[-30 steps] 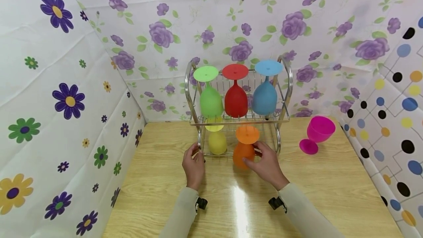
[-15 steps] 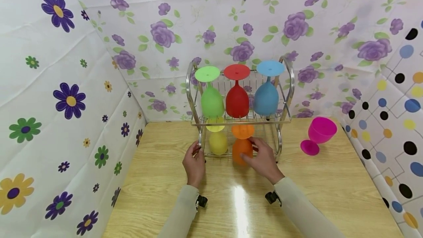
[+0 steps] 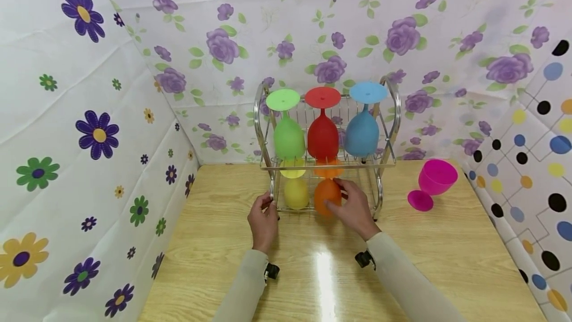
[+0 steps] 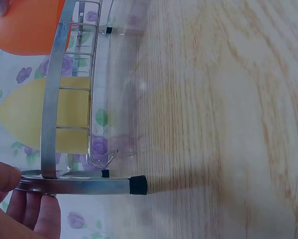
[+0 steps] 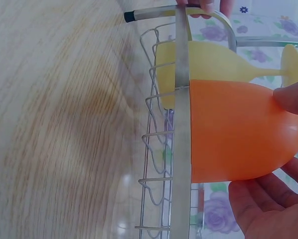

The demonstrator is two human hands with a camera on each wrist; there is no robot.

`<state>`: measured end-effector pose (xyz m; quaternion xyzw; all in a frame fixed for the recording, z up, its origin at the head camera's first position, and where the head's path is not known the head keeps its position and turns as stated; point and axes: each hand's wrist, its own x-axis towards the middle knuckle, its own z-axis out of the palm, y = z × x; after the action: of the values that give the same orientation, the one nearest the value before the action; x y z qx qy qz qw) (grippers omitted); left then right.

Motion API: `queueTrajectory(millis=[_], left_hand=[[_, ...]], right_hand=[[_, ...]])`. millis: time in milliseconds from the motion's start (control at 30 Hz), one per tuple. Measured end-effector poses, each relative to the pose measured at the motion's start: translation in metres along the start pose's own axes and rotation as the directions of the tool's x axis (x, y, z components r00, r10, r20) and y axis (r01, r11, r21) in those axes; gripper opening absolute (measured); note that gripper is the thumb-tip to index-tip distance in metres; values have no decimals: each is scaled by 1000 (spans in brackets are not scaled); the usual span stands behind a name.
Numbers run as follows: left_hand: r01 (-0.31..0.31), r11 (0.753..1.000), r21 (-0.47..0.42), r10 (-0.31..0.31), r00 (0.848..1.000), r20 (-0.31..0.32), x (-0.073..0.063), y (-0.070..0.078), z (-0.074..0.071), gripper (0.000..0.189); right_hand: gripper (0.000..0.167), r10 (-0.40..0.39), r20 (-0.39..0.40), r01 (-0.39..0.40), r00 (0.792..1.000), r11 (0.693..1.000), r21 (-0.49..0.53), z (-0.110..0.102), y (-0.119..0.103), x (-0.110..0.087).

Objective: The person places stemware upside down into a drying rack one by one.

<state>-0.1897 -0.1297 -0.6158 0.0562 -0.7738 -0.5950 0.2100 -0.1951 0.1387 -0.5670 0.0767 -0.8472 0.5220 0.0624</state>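
Note:
My left hand [image 3: 263, 225] grips the front left leg of a two-tier metal wire rack [image 3: 397, 113], thumb and fingers on either side of the bar in the left wrist view. With thumb and fingers, my right hand [image 3: 356, 211] holds an upside-down orange goblet [image 5: 243, 132] by its bowl. The goblet's rim lies right at the lower tier's front bar [image 5: 182, 129], and its foot is partly behind the upper tier's front rail in the head view. Left of it on the lower tier, a yellow goblet [image 3: 296, 194] stands upside down.
Green [image 3: 289, 138], red [image 3: 322, 138] and blue [image 3: 361, 133] goblets stand upside down along the upper tier. A magenta goblet [image 3: 437, 177] is on the wooden table [image 3: 214, 272] right of the rack. Patterned cloth walls [image 3: 134, 24] rise behind and at both sides.
My right hand has moved the orange goblet back and slightly left into the lower tier, its foot passing under the upper rail. The left hand keeps its grip on the rack leg.

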Motion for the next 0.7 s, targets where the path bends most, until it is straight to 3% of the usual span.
queueTrajectory(millis=[700], left_hand=[[-22, 1000, 15, 22, 1000, 8, -1, -1, 1, 34]], right_hand=[[68, 60, 28, -61, 998, 998, 33, 11, 18, 23]])
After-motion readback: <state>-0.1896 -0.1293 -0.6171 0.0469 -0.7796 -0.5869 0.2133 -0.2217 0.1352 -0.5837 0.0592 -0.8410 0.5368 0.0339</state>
